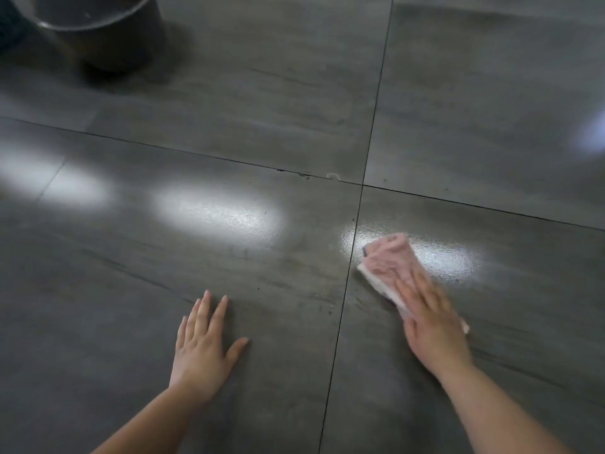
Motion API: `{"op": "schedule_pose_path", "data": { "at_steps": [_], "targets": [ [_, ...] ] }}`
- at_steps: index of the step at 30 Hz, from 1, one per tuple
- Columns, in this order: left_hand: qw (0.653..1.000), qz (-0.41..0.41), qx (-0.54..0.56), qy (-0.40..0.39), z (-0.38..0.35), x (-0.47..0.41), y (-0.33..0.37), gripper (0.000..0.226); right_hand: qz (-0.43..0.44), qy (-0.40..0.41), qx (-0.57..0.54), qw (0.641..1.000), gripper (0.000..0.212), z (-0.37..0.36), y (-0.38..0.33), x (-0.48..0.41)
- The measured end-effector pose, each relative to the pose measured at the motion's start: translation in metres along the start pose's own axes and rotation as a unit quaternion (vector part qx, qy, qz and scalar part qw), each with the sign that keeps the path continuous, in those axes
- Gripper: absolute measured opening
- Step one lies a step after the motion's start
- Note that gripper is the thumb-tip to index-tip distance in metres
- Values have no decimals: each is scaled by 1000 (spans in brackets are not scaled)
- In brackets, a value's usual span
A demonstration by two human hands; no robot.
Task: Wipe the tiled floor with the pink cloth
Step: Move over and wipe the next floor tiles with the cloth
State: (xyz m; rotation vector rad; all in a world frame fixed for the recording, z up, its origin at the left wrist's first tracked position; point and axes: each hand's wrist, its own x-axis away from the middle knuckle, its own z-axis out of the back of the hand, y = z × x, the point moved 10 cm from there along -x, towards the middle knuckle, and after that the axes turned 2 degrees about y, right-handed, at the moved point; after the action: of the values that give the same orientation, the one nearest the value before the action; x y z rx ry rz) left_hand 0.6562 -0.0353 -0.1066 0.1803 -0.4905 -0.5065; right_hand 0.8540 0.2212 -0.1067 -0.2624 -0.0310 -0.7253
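A folded pink cloth (389, 263) lies flat on the grey tiled floor (229, 136), just right of a grout line. My right hand (432, 322) presses down on the cloth's near end, fingers spread flat over it, and looks motion-blurred. Part of the cloth is hidden under that hand. My left hand (203, 345) rests palm down on the neighbouring tile to the left, fingers apart, holding nothing. The tile around the cloth shines with a wet-looking glare.
A dark bucket (108, 34) stands on the floor at the far left. Dark grout lines cross just above and left of the cloth. A small chip marks the grout line (332, 175) ahead. Bright light reflections lie across the left tiles.
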Motion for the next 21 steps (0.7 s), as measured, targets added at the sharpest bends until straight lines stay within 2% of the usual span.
{"op": "schedule_pose_path", "data": {
  "at_steps": [3,5,6,7,8,10,11,13,15,17,18,21],
  "targets": [
    [999,41,-15,-5,4,14,-33,96,-149,43,-40,987,60,22,58,12],
    [997,70,-20,3,13,18,-52,84,-265,57,-87,959,67,22,56,18],
    [996,83,-21,2,15,18,-58,83,-295,57,-112,947,69,17,40,21],
    [995,95,-20,-7,15,19,-61,84,-285,60,-125,949,66,10,15,23],
    [994,103,-15,-22,12,20,-61,86,-231,72,-116,963,61,4,-18,26],
    [992,115,3,-51,6,21,-58,92,-56,57,-97,992,51,-21,-101,37],
    [992,116,7,-58,4,21,-57,94,28,43,-83,995,49,-30,-139,45],
    [992,106,-2,-62,1,20,-58,97,155,1,-71,985,51,-41,-188,56],
    [994,91,-4,-66,0,21,-63,98,233,-28,-35,972,54,-46,-195,49],
    [994,77,0,-72,1,24,-68,99,257,-28,9,966,54,-45,-171,30],
    [995,73,0,-70,3,25,-70,100,237,-20,6,971,54,-40,-151,16],
    [994,101,-6,-52,11,27,-88,105,57,2,-65,996,50,-15,-89,-20]
  ]
}}
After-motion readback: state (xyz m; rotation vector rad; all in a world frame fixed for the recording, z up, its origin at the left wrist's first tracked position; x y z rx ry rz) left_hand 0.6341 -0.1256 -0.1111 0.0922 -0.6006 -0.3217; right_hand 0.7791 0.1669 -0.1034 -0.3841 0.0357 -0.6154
